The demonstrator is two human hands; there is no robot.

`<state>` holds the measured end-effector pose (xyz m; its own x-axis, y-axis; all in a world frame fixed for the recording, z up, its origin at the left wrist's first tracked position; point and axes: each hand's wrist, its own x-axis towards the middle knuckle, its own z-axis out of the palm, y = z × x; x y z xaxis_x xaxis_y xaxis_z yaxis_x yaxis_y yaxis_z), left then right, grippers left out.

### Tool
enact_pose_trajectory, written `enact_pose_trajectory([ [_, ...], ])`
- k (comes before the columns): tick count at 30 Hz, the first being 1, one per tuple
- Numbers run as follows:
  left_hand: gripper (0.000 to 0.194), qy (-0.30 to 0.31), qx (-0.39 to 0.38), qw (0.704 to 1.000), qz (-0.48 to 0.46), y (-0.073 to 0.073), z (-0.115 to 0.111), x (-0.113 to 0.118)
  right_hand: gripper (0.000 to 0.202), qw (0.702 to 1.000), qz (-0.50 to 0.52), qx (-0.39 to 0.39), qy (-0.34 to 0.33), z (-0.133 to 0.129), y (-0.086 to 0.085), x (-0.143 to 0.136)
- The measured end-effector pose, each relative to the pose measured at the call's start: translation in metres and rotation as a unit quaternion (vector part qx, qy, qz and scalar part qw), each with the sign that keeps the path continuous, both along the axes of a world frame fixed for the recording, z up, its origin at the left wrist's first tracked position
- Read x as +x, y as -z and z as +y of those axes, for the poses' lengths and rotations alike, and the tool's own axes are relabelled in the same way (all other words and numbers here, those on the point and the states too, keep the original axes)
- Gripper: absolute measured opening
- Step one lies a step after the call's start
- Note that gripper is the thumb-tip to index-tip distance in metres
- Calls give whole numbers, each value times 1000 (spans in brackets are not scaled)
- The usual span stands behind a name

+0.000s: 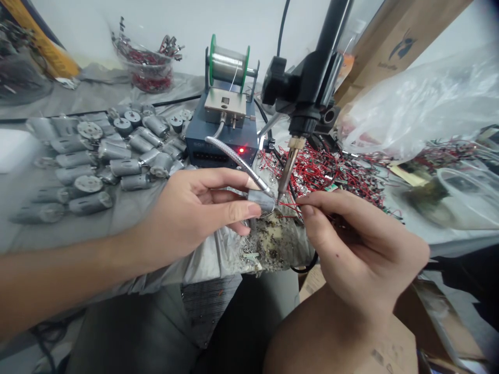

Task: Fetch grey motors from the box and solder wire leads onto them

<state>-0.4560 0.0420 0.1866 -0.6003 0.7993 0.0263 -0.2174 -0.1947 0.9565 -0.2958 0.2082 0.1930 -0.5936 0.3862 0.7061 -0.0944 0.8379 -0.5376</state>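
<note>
My left hand [195,215] pinches a small silver motor [260,200] between thumb and fingers. The motor sits right under the tip of a fixed soldering iron [287,169] that hangs from a black stand [312,78]. My right hand [351,244] grips a thin red wire [290,206] and holds its end against the motor at the iron's tip. A flexible metal solder feed tube [234,156] also reaches to that spot.
A blue solder feeder box [218,140] with a solder spool [229,63] stands behind. Several silver motors [105,156] lie at the left, a heap of red wires [331,169] at the right. A clear bowl [148,67], a plastic bag [421,104] and solder debris [273,239] surround them.
</note>
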Motion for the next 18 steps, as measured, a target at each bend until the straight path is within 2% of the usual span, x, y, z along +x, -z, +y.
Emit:
enact_pose_trajectory([
  [18, 23, -9, -37, 999, 17, -1, -1, -2, 13, 999, -31, 1, -18, 1, 0, 3],
])
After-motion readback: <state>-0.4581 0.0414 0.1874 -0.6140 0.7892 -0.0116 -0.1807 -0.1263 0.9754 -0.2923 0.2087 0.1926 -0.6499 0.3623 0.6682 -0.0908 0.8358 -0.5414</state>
